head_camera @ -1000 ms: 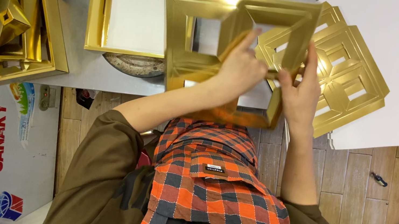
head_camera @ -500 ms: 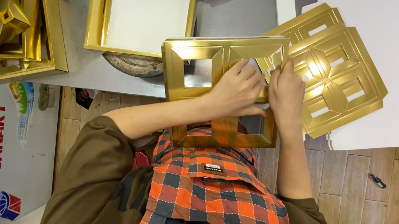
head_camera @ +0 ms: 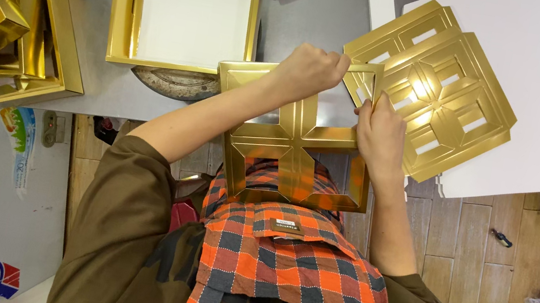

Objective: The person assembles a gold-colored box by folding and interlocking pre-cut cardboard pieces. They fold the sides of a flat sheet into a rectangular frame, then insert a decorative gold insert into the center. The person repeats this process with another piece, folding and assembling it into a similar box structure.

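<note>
Grey tabletop [head_camera: 308, 18] behind: left hand [head_camera: 310, 70] and right hand [head_camera: 381, 130] each grip gold cut-out frame [head_camera: 287, 140] (both closed).

I have drawn the gold cut-out frame [head_camera: 290, 140] down and toward my body over the last second, so that it now hangs past the bench [head_camera: 309, 10] edge, above my checked apron [head_camera: 296, 252]. My left hand [head_camera: 310, 70] has shifted its grip to the frame's top edge, arm stretched across its face, and my right hand [head_camera: 381, 130] has moved to its right edge. More of the gold lattice panel [head_camera: 436, 92] shows behind.
</note>
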